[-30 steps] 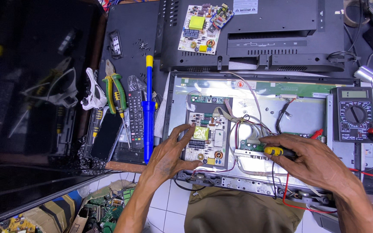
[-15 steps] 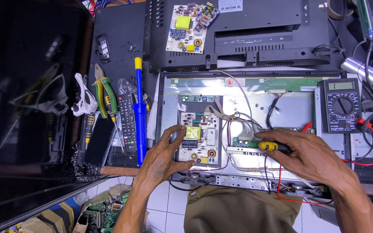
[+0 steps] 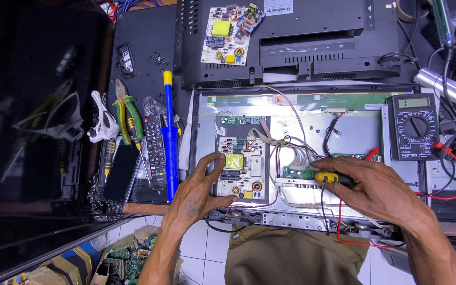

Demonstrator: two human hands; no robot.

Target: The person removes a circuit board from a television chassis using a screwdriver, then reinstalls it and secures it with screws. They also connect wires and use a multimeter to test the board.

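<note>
The left hand (image 3: 196, 192) lay open, fingers spread on the white circuit board (image 3: 241, 169); the right hand (image 3: 378, 190) gripped a yellow-handled screwdriver (image 3: 327, 177) (tip hidden) beside the green board (image 3: 297, 172).

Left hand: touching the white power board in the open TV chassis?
Touching. In the head view the left hand has thumb and fingertips pressed on the left and bottom edges of the white power board.

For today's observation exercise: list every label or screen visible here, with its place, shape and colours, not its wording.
Sticker: top edge, on the black back cover; white rectangle.
Meter screen: right side, atop the multimeter; small grey-green rectangle.
Phone: left, among the tools; dark, blank slab.
</note>
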